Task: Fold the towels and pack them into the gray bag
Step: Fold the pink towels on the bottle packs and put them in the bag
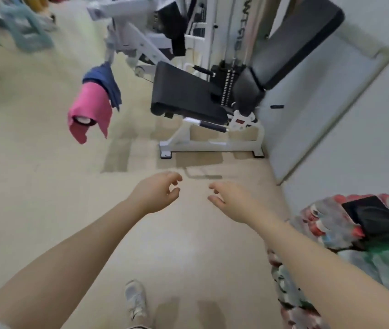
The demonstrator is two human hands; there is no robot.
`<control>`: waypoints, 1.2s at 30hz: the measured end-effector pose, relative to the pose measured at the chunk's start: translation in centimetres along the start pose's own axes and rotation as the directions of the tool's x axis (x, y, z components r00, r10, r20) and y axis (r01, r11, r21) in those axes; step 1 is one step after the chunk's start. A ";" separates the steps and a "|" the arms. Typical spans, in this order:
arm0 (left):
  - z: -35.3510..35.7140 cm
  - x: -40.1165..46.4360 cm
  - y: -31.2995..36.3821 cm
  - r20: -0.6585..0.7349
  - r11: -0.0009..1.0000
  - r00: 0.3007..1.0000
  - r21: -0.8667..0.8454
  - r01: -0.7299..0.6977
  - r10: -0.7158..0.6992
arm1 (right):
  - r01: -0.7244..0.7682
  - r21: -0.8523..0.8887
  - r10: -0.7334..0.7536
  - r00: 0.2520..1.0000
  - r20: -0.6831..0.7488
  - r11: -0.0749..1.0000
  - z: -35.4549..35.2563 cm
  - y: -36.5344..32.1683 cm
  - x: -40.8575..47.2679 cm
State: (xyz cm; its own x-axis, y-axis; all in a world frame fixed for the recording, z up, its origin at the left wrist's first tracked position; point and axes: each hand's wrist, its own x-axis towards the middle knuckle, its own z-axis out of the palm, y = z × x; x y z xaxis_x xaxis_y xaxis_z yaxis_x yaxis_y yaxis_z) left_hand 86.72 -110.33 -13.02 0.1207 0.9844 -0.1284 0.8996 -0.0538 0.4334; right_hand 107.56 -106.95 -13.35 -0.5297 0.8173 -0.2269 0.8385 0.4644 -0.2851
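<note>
Left hand [158, 191], right hand [230, 200] outstretched over floor, fingers loosely curled, empty.

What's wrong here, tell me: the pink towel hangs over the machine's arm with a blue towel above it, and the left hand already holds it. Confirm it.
Not right. The head view shows the left hand empty, fingers loosely curled, well short of the pink towel. The rest holds: it hangs over the machine's arm below the blue towel.

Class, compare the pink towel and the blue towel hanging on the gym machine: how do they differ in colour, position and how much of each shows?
The pink towel is bright pink; the blue towel is dark blue. The pink towel hangs lower, draped over the bar's end, while the blue towel sits higher up the bar. More of the pink towel shows than the blue towel. Both hang unfolded on the same bar, touching, untouched by either hand.
</note>
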 end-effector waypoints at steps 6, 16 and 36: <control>-9.1 -1.3 -16.6 -0.125 0.976 0.969 -0.081 0.203 -0.212 | 0.186 -0.091 -0.187 0.982 -0.002 0.978 -0.8 -14.3 14.8; -18.5 3.6 -34.4 -0.198 0.904 0.890 -0.211 0.372 -0.412 | 0.287 -0.091 -0.287 0.958 0.017 0.954 -2.0 -25.7 35.6; -32.4 32.8 -63.9 -0.116 0.852 0.859 -0.249 0.461 -0.499 | 0.258 -0.011 -0.250 0.943 0.219 0.966 -3.6 -33.1 82.8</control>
State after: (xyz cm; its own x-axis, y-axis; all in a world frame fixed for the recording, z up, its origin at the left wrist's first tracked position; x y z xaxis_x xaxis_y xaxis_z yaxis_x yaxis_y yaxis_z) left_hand 19.64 -69.16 -16.01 -0.3939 0.8917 -0.2230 0.7172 0.4499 0.5321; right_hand 36.38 -53.46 -19.33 -0.7371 0.5801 -0.3468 0.6745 0.6637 -0.3234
